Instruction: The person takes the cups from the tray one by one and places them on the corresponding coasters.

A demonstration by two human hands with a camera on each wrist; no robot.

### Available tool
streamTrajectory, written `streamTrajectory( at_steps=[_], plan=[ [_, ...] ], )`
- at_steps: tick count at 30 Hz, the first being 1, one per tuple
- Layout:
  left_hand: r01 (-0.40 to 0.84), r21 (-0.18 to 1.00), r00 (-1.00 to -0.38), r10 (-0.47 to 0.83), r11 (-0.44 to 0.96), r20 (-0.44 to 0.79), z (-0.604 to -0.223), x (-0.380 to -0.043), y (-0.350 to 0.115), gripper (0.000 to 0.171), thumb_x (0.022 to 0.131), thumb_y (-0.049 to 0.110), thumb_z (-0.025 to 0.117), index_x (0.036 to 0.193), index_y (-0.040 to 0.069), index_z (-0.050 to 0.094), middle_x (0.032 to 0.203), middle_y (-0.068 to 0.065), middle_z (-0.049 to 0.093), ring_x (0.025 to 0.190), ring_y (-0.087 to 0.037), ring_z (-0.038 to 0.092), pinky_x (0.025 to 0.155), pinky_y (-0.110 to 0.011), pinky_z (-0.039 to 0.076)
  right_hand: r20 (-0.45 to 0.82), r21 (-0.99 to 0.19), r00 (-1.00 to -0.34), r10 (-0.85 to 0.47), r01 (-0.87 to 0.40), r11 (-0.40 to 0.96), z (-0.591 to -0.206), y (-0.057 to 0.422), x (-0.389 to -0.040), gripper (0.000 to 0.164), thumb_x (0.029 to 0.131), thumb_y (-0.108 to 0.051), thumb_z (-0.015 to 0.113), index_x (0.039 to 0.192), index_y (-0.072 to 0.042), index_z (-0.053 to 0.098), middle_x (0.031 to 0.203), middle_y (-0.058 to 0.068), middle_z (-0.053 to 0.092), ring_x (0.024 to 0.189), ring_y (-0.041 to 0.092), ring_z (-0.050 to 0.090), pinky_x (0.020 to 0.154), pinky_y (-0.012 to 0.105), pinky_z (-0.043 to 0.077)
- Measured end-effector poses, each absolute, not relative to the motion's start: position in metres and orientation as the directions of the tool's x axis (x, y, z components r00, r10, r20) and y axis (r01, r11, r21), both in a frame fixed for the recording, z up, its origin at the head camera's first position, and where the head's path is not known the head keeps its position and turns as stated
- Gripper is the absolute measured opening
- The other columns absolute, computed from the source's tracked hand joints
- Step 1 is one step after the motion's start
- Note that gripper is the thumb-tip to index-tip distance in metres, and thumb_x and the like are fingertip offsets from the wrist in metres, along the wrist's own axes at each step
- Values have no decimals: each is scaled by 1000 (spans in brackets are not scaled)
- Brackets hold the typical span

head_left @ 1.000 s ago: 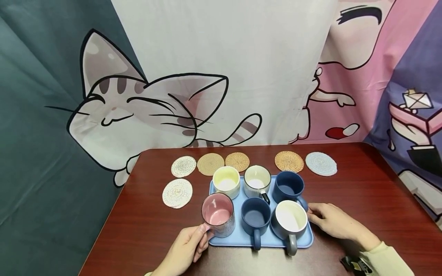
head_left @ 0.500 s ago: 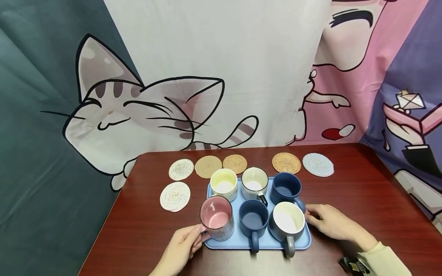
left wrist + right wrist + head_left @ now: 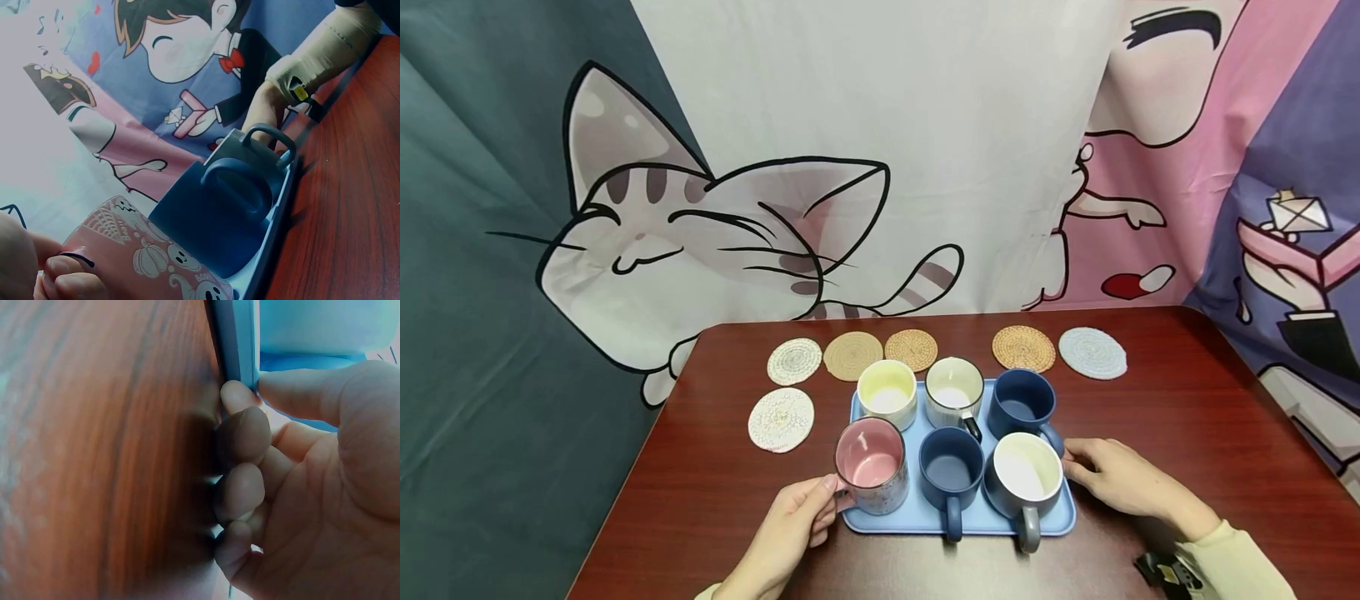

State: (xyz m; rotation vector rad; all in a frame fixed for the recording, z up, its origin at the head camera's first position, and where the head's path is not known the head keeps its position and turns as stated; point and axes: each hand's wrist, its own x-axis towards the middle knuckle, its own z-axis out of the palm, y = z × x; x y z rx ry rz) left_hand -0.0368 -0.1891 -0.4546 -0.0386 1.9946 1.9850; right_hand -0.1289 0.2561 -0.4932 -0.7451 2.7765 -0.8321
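A pink mug [image 3: 871, 465] stands at the front left of a light blue tray [image 3: 910, 525]. My left hand [image 3: 793, 525] holds its handle between thumb and fingers. Pumpkin and ghost drawings show on this mug's side in the left wrist view. At the tray's right edge, my right hand [image 3: 1120, 479] pinches the rim between thumb and index finger, plain in the right wrist view. Also on the tray are a pale yellow mug [image 3: 887, 393], a white mug with a black handle [image 3: 953, 392], two dark blue mugs, front [image 3: 951, 471] and back [image 3: 1022, 402], and a grey mug [image 3: 1024, 479].
Behind the tray lie round woven coasters: a cream one [image 3: 794, 361], tan ones [image 3: 853, 356] and a pale blue one [image 3: 1093, 352]. Another white coaster [image 3: 781, 420] is left of the tray. A printed cloth [image 3: 880, 100] hangs behind the brown table [image 3: 685, 500].
My left hand shifts slightly left at the pink mug's handle, and more of the tray's front left corner shows. The head view moves a little. My right hand stays at the tray's edge.
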Motion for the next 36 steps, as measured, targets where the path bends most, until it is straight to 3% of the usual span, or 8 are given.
streamTrajectory(
  at_steps=[7, 13, 18, 24, 27, 31, 34, 36],
  plan=[
    [-231, 972, -963, 152, -28, -225, -457, -39, -188, 33, 109, 28, 52, 95, 4, 68, 63, 8, 30, 62, -3, 36, 60, -17, 39, -5, -545, -868, -497, -414, 729, -493, 257, -129, 32, 101, -20, 65, 75, -28, 49, 66, -20, 34, 62, -6, 37, 59, 19, 30],
    [-203, 979, -969, 147, -28, -197, -458, -41, -189, 47, 108, 27, 52, 71, 2, 38, 60, 4, 22, 61, -4, 42, 64, -20, 44, -9, -545, -870, -494, -409, 732, -493, 256, -129, 31, 101, -22, 66, 75, -28, 50, 66, -20, 35, 62, -6, 38, 60, 20, 31],
    [-199, 979, -970, 150, -47, -190, -458, -41, -192, 52, 108, 24, 51, 71, -1, 25, 61, -1, 17, 55, -9, 26, 63, -21, 44, 4, -543, -868, -496, -418, 728, -494, 256, -128, 31, 101, -22, 66, 75, -29, 50, 67, -20, 34, 63, -6, 38, 60, 20, 30],
    [-229, 970, -965, 152, -85, -214, -453, -44, -202, 38, 107, 22, 52, 70, 14, 47, 56, 11, 34, 67, -9, 57, 65, -21, 46, 15, -539, -867, -497, -426, 727, -495, 256, -128, 31, 101, -21, 66, 75, -27, 51, 67, -20, 33, 63, -6, 37, 60, 20, 30],
    [-218, 971, -969, 140, -100, -203, -449, -46, -208, 39, 106, 19, 50, 67, 17, 46, 55, 13, 33, 72, -8, 64, 64, -20, 45, 8, -544, -868, -497, -421, 726, -494, 256, -128, 31, 102, -23, 66, 75, -27, 50, 67, -19, 33, 63, -6, 36, 59, 20, 29],
    [-175, 976, -982, 91, -127, -164, -445, -48, -216, 44, 105, 14, 49, 64, 15, 33, 59, 4, 18, 57, -5, 41, 57, -25, 33, 4, -550, -865, -502, -421, 722, -494, 256, -129, 31, 102, -23, 65, 75, -26, 50, 67, -18, 34, 62, -6, 36, 59, 20, 29],
    [-135, 979, -990, 70, -154, -125, -443, -49, -222, 43, 105, 10, 47, 64, 10, 31, 62, -4, 13, 56, -14, 18, 58, -35, 23, -6, -550, -867, -499, -414, 726, -493, 256, -129, 31, 101, -22, 66, 75, -27, 50, 66, -19, 34, 62, -6, 37, 59, 20, 30],
    [-119, 979, -992, 70, -167, -108, -443, -51, -227, 44, 105, 8, 46, 66, 9, 26, 62, -6, 12, 58, -19, 13, 60, -39, 20, -11, -549, -868, -497, -410, 728, -493, 257, -129, 31, 101, -22, 66, 75, -27, 50, 66, -19, 34, 61, -5, 37, 59, 19, 30]
  ],
)
